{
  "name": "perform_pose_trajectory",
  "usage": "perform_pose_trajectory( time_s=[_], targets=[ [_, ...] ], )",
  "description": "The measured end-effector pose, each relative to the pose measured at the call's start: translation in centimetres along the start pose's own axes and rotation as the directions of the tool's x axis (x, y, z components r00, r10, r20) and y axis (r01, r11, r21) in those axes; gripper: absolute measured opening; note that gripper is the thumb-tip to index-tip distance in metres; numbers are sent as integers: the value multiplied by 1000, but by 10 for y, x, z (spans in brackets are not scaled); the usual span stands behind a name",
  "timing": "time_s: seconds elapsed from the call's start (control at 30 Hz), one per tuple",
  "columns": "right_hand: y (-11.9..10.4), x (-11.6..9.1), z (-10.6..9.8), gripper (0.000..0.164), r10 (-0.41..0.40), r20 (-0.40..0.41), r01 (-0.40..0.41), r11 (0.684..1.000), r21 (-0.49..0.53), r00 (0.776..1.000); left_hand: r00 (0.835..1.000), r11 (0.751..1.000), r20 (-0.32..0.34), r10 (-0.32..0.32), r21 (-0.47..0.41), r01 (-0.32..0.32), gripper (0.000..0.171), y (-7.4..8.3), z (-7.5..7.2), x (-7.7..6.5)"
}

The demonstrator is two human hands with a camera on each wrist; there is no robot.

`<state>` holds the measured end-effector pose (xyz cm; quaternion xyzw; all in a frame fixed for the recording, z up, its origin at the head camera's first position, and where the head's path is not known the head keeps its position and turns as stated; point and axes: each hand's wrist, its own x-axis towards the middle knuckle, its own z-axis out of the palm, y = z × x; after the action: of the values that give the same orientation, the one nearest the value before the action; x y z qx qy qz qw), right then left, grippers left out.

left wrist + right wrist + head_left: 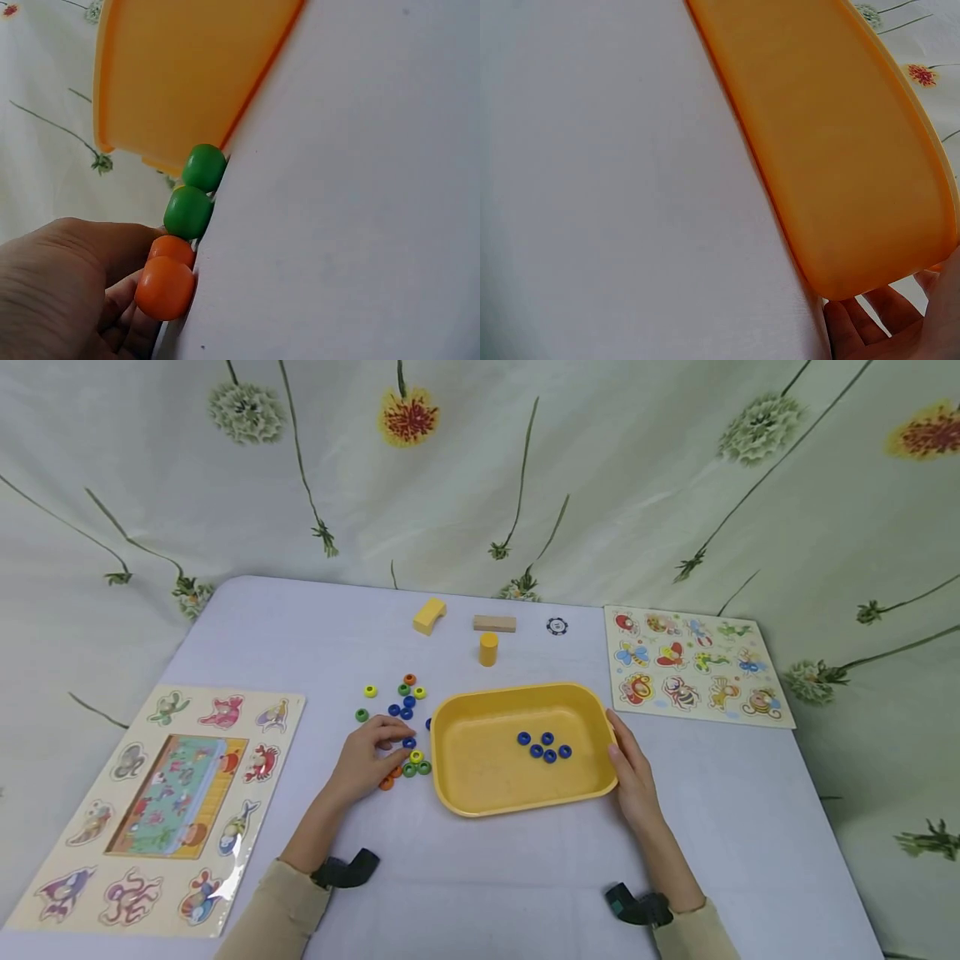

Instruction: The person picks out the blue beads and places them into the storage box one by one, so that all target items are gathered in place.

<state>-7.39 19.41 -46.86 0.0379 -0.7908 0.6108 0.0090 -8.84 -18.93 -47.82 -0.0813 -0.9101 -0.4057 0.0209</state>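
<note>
My left hand (pixel 372 755) is among loose beads left of the yellow tray (pixel 480 789), with a blue bead (pixel 408 743) pinched between thumb and forefinger. Close by that hand lie a yellow bead (pixel 416 757), green beads (pixel 408 770) and orange beads (pixel 386 783). The left wrist view shows orange beads (pixel 165 289) and green beads (pixel 189 212) in front of the fingertips, which hide the blue one. At the tray's right end, my right hand (pixel 633 772) grips the rim, thumb on top. Several blue beads (pixel 550 756) lie inside the tray.
More beads (pixel 405 689) in blue, green, yellow and orange lie behind the left hand. Farther back are a yellow arch block (pixel 429 616), a wooden plank (pixel 494 624), a yellow cylinder (pixel 488 649) and a round token (pixel 557 626). Picture boards lie left (pixel 262 710) and right (pixel 701 664).
</note>
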Motion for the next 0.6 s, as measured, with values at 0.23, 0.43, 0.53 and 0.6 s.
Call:
perform_pose_trajectory(
  time_s=[0.23,0.43,0.53,0.6],
  targets=[
    [4,1,-3,42,-9,4,9,1000,-17,1000,995,984,-100,17,-177,-35,25,55,-12,11],
    [3,2,-5,42,-14,-8,14,1000,-16,1000,979,959,126,161,-253,-126,19,116,13,42],
    [3,2,-4,42,-12,-2,12,1000,-7,1000,956,986,263,133,-132,-101,15,126,40,55],
    [3,1,-4,42,-9,1,9,1000,-11,1000,942,996,324,90,-53,-77,15,127,56,60]
  ],
)
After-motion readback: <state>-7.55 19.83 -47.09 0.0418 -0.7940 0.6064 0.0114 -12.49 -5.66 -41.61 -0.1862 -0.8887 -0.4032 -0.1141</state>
